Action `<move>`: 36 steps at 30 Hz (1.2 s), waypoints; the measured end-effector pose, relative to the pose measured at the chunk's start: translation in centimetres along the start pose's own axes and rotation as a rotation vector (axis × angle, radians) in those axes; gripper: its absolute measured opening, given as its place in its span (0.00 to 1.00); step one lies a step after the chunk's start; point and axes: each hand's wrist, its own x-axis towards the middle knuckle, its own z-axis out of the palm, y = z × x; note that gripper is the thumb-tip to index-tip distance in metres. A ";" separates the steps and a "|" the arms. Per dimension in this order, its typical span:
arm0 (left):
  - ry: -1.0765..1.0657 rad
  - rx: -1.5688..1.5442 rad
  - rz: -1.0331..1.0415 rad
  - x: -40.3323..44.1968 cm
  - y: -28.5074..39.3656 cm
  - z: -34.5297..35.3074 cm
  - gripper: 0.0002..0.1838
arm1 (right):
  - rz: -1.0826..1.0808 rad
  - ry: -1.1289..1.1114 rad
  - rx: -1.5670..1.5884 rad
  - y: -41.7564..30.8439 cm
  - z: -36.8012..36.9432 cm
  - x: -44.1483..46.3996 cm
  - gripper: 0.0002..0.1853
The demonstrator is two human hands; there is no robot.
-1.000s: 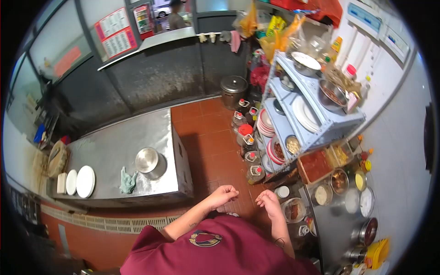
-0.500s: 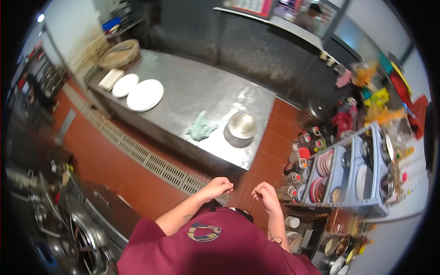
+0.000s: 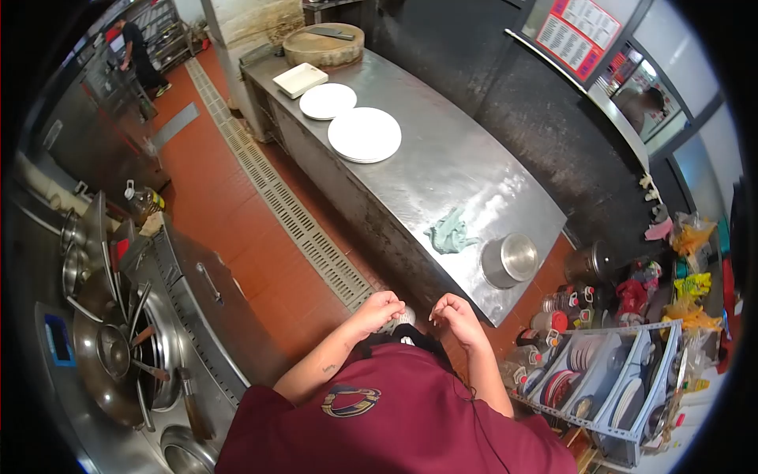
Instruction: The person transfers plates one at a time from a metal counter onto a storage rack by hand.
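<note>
Metal pot (image 3: 509, 262) on table (image 3: 466, 174), cloth (image 3: 451, 231) beside it, plates (image 3: 364, 134) beyond

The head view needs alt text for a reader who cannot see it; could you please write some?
The left hand and right hand of a person in a maroon shirt are held apart before a metal kitchen table bearing white plates, a green cloth and a metal pot. A wok shows at the picture's left, a dish shelf at the right.

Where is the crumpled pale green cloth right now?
In the head view, right of centre, the crumpled pale green cloth lies on the grey metal table, just left of the round silver metal pot.
</note>
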 end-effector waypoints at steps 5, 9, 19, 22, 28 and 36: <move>0.130 -0.092 0.006 -1.2 0.4 -3.2 0.08 | 0.077 -0.164 -0.073 -0.9 2.4 5.6 0.03; 0.226 -0.130 0.025 -1.3 2.1 -5.8 0.07 | 0.159 -0.285 -0.105 -1.9 3.9 10.6 0.03; 0.360 -0.094 -0.041 6.5 7.9 -11.9 0.06 | 0.063 -0.354 -0.013 -6.4 4.4 23.0 0.05; 0.389 -0.038 -0.064 9.8 10.8 -12.1 0.05 | 0.067 -0.308 0.044 -7.0 3.0 26.2 0.04; 0.373 -0.045 -0.052 14.2 13.9 -13.3 0.04 | 0.125 -0.222 0.072 -7.5 0.3 30.2 0.05; 0.360 0.065 -0.063 16.9 17.2 -16.3 0.05 | 0.221 -0.098 0.147 -9.1 0.6 33.8 0.05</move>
